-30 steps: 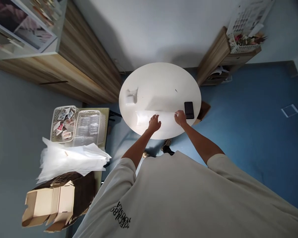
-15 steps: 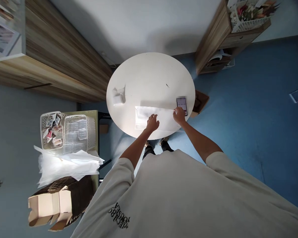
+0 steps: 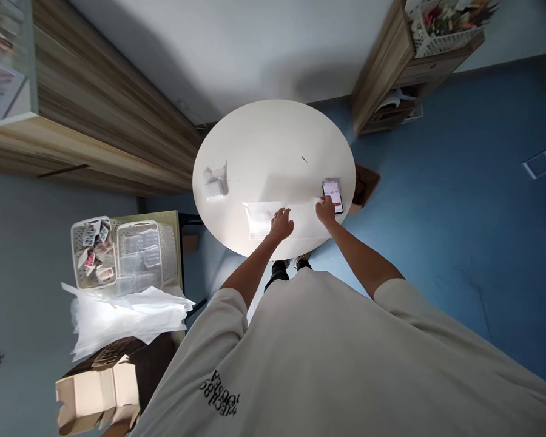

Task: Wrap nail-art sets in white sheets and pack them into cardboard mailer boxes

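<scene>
A thin white sheet (image 3: 258, 220), perhaps a flat bag, lies along the near side of the round white table (image 3: 273, 130). My left hand (image 3: 281, 225) rests on its middle with the fingers stretched out. At the sheet's right end, my right hand (image 3: 326, 210) pinches the upper corner, its fingers closed. Just beyond that hand is a phone (image 3: 335, 195) with a lit screen, partly covered by it. A small white wrapped bundle (image 3: 215, 185) sits on the left part of the table.
A side table at left bears a basket of small packets (image 3: 94, 252), a basket of clear plastic boxes (image 3: 139, 250), a stack of white sheets (image 3: 131, 318) and cardboard boxes (image 3: 97, 391). A wooden cabinet (image 3: 386, 79) stands right of the table, an open carton (image 3: 366, 185) below.
The view has shifted slightly. Both hands keep nearly the same places on the white sheet, whose far left edge now looks more raised.
</scene>
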{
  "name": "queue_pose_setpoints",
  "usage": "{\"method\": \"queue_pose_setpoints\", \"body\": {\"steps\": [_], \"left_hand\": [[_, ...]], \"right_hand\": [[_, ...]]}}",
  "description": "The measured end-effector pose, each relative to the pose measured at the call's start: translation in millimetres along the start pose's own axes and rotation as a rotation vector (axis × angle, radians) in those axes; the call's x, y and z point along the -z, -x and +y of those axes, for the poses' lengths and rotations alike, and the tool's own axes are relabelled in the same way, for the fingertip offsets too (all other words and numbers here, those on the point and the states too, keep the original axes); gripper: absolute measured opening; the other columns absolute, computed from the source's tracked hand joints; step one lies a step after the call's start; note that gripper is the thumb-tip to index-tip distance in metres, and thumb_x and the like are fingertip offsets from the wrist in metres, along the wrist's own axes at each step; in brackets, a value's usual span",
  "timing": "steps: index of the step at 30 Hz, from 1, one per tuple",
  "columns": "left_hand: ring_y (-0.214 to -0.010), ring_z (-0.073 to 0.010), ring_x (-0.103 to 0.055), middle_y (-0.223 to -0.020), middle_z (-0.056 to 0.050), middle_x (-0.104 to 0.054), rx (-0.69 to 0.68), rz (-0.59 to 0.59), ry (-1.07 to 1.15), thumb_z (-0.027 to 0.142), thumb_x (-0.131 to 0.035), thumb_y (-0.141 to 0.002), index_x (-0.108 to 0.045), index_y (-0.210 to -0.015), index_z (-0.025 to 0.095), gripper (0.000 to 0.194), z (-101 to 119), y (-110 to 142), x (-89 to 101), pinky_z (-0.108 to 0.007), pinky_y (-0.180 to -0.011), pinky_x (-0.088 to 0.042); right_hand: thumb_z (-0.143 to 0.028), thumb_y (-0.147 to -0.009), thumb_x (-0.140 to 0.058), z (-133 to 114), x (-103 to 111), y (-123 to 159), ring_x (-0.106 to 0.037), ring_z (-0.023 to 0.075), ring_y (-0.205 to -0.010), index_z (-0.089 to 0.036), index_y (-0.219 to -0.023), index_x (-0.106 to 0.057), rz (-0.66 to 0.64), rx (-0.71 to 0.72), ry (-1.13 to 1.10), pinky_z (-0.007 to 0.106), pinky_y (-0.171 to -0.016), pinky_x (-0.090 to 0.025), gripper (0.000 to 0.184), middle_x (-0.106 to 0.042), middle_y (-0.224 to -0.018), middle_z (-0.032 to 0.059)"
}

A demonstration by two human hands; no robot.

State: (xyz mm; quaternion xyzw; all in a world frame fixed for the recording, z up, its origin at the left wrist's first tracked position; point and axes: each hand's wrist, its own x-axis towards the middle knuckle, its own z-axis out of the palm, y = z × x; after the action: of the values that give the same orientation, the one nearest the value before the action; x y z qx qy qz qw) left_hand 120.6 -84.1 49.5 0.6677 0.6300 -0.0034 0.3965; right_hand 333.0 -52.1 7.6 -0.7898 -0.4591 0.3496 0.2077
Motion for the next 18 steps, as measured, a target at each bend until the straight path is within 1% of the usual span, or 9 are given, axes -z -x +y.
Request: {"method": "queue_pose_setpoints", "body": {"steps": [2, 3, 5, 7, 8, 9, 11, 15, 18], "left_hand": [[-0.160, -0.0390, -0.032, -0.171, -0.020, -0.036, -0.006, -0.015, 0.006, 0.027, -0.052, -0.099, -0.044, -0.156, 0.020, 0.058, -4, 1, -0.6, -0.060, -0.126, -0.033], [-0.160, -0.0387, -0.032, -0.172, -0.020, -0.036, -0.005, -0.022, 0.012, 0.027, -0.053, -0.099, -0.045, -0.156, 0.021, 0.057, -7, 1, -0.8, -0.060, -0.126, -0.032], [-0.161, -0.0382, -0.031, -0.172, -0.019, -0.035, -0.003, -0.029, 0.016, 0.028, -0.053, -0.100, -0.045, -0.156, 0.022, 0.057, -13, 3, -0.7, -0.060, -0.127, -0.030], [-0.161, -0.0381, -0.031, -0.172, -0.019, -0.035, -0.004, -0.024, 0.010, 0.027, -0.052, -0.100, -0.045, -0.156, 0.021, 0.057, -19, 5, 0.6, -0.059, -0.127, -0.030], [-0.161, -0.0382, -0.031, -0.172, -0.020, -0.036, -0.002, -0.019, 0.008, 0.027, -0.052, -0.100, -0.046, -0.156, 0.020, 0.057, -22, 6, 1.8, -0.059, -0.127, -0.030], [-0.161, -0.0382, -0.031, -0.172, -0.019, -0.036, 0.002, -0.011, 0.011, 0.027, -0.052, -0.100, -0.046, -0.155, 0.021, 0.057, -25, 6, 3.3, -0.059, -0.127, -0.031], [-0.161, -0.0379, -0.031, -0.171, -0.019, -0.037, 0.017, 0.012, 0.026, 0.028, -0.053, -0.100, -0.047, -0.155, 0.022, 0.056, -32, 7, 7.1, -0.059, -0.127, -0.031], [-0.160, -0.0371, -0.031, -0.171, -0.017, -0.038, 0.035, 0.037, 0.028, 0.029, -0.053, -0.100, -0.047, -0.155, 0.023, 0.056, -43, 8, 15.3, -0.059, -0.127, -0.032], [-0.160, -0.0369, -0.033, -0.170, -0.018, -0.039, 0.033, 0.049, 0.015, 0.026, -0.053, -0.099, -0.048, -0.154, 0.023, 0.056, -47, 8, 19.7, -0.059, -0.127, -0.032]], "right_hand": [[-0.026, -0.094, -0.047, -4, 3, 13, -0.056, 0.0375, -0.126, -0.015, -0.137, -0.058, 0.082, 0.191, 0.167, 0.055, -0.108, -0.046, 0.046, -0.061, -0.136, 0.0224], [-0.024, -0.095, -0.045, -6, 3, 21, -0.050, 0.0396, -0.134, -0.015, -0.140, -0.057, 0.050, 0.303, 0.240, 0.058, -0.113, -0.041, 0.047, -0.056, -0.144, 0.0231], [-0.019, -0.096, -0.044, -8, -2, 35, -0.043, 0.0400, -0.140, -0.016, -0.142, -0.058, -0.076, 0.498, 0.346, 0.058, -0.118, -0.034, 0.048, -0.053, -0.148, 0.0220], [-0.016, -0.096, -0.043, -7, -11, 46, -0.045, 0.0367, -0.140, -0.017, -0.137, -0.062, -0.245, 0.641, 0.421, 0.054, -0.118, -0.035, 0.045, -0.055, -0.148, 0.0199], [-0.015, -0.097, -0.043, -6, -16, 50, -0.045, 0.0354, -0.141, -0.017, -0.137, -0.063, -0.315, 0.686, 0.455, 0.052, -0.119, -0.035, 0.045, -0.055, -0.149, 0.0192], [-0.015, -0.097, -0.043, -4, -21, 52, -0.045, 0.0347, -0.143, -0.017, -0.138, -0.063, -0.369, 0.712, 0.488, 0.051, -0.120, -0.035, 0.046, -0.054, -0.152, 0.0190], [-0.016, -0.096, -0.045, 1, -29, 55, -0.039, 0.0343, -0.151, -0.016, -0.144, -0.060, -0.424, 0.727, 0.548, 0.052, -0.122, -0.032, 0.050, -0.048, -0.161, 0.0191], [-0.015, -0.094, -0.048, 5, -35, 56, -0.026, 0.0335, -0.161, -0.016, -0.158, -0.048, -0.444, 0.694, 0.615, 0.055, -0.127, -0.026, 0.063, -0.033, -0.174, 0.0169], [-0.015, -0.092, -0.048, -1, -40, 54, -0.024, 0.0356, -0.161, -0.016, -0.164, -0.040, -0.432, 0.621, 0.633, 0.058, -0.125, -0.027, 0.072, -0.027, -0.177, 0.0168]]}}
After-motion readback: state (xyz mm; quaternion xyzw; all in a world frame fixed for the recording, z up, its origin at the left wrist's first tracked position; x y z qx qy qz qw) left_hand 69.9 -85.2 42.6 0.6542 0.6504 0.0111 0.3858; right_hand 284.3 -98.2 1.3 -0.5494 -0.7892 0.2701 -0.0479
